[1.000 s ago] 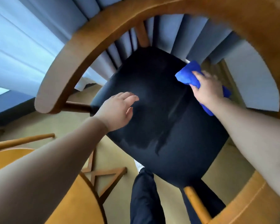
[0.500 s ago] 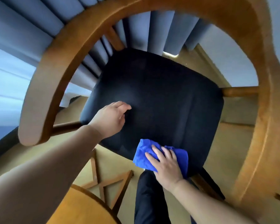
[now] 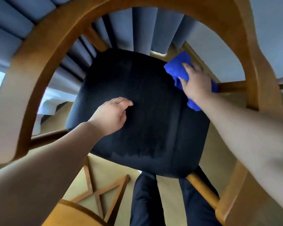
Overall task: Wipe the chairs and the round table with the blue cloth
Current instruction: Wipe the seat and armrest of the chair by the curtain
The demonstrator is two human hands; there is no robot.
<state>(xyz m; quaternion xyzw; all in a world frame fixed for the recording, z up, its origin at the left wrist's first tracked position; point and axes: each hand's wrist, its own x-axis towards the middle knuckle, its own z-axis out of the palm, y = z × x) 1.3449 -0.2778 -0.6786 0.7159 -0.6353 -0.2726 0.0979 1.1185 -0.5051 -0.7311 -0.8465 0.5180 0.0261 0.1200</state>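
Note:
I look down through the curved wooden armrest [image 3: 39,51] of a chair onto its dark navy seat cushion [image 3: 147,115]. My right hand [image 3: 196,82] presses the crumpled blue cloth [image 3: 176,69] onto the far right corner of the seat, fingers spread over it. Part of the cloth sticks out below my wrist. My left hand [image 3: 111,115] rests on the left middle of the cushion with loosely bent fingers and holds nothing. The rim of the round wooden table [image 3: 69,214] shows at the bottom left.
Grey-blue curtains [image 3: 137,30] hang behind the chair. The table's crossed wooden base [image 3: 96,191] stands on the tan floor at lower left. My dark trouser legs [image 3: 145,201] are just below the seat's front edge. A wooden rail [image 3: 232,86] runs right of the cloth.
My right hand has swept the cloth from the seat's near front edge back up to its far right corner. My left hand stays on the cushion.

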